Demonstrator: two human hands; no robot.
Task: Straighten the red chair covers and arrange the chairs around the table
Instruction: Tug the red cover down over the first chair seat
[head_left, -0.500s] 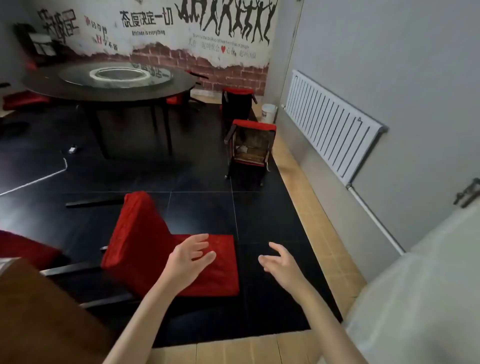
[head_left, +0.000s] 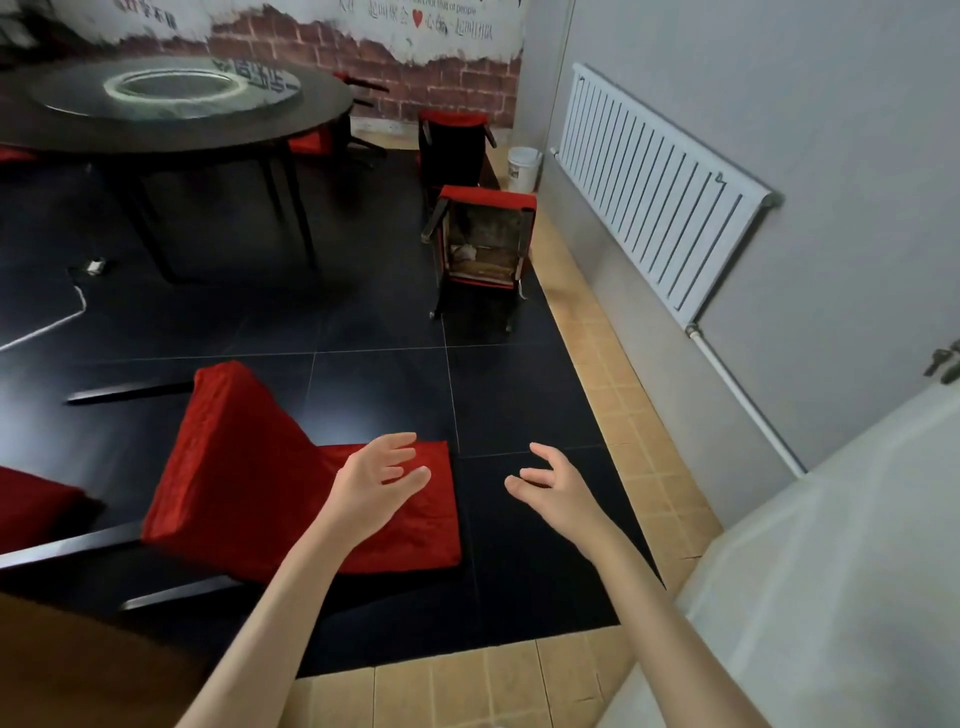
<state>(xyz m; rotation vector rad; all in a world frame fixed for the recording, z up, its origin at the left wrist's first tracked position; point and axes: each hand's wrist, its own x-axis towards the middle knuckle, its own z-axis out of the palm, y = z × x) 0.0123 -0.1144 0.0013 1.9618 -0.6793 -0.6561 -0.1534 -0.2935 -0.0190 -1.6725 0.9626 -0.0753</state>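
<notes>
Step in hand: the person is reaching both bare arms out over a tipped red-covered chair (head_left: 291, 483) on the dark tile floor (head_left: 374, 322), apparently about to lay hold of it
Left hand (head_left: 376, 480): hanging over the chair's red seat pad, fingers spread and loosely bent, gripping nothing; whether it is touching the cloth I cannot tell
Right hand (head_left: 553, 486): hovering over bare floor just beside the pad's right edge, fingers apart and relaxed, holding nothing
Where the chair is lying: low in the middle of the view, on its side or back, its dark legs (head_left: 130, 392) pointing away to the left
Key relation: the chair is lying left of and beneath the hands, its long axis running left to right across the view; the left hand is nearer, being already above the pad, while the right is needing to cross leftward to reach the pad's edge
Other chairs: one overturned chair (head_left: 485, 244) is showing its underside near the tan floor border, another chair (head_left: 452, 145) standing behind it, both well apart from the hands
Round table (head_left: 171, 111): standing far off at upper left, so the near chair is waiting for righting and carrying that way
Radiator (head_left: 660, 182): hanging on the right wall, a white bucket (head_left: 523, 167) sitting near its end
Progress: judging by the tipped chairs, the work is looking barely begun
</notes>
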